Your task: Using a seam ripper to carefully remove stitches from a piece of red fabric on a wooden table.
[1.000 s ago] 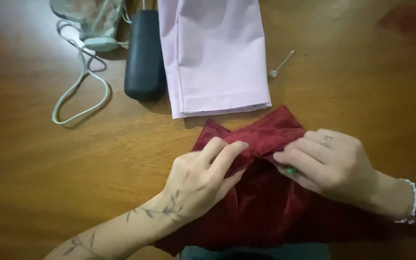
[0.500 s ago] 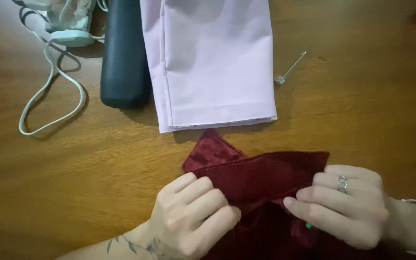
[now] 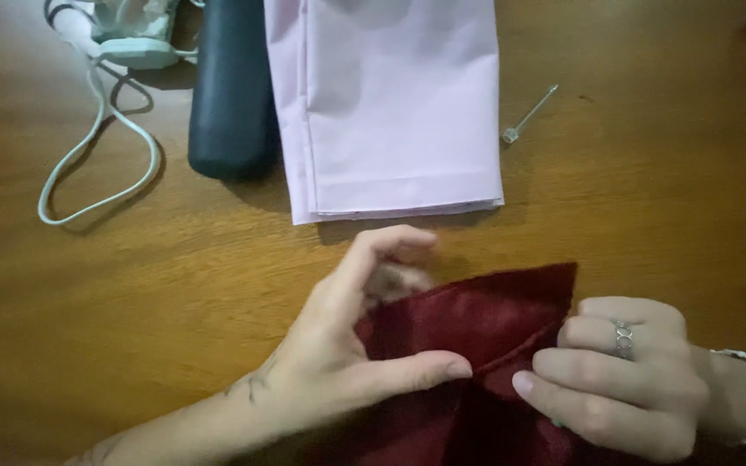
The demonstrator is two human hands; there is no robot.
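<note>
Red cloth (image 3: 485,319) btwn both hands

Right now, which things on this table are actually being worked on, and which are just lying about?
In hand:
- dark red cloth, pinched by the left hand and right hand

Lying about:
- folded pink cloth
- dark oblong case
- white cord
- metal pin
- wooden table

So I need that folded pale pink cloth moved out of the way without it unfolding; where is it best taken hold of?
Grip the folded pale pink cloth along its long left edge, which looks like the fold, pinching all layers together. Come from the near left corner: the dark rounded case crowds that side further up, and the near short edge shows loose stacked layers that would likely splay.
</note>
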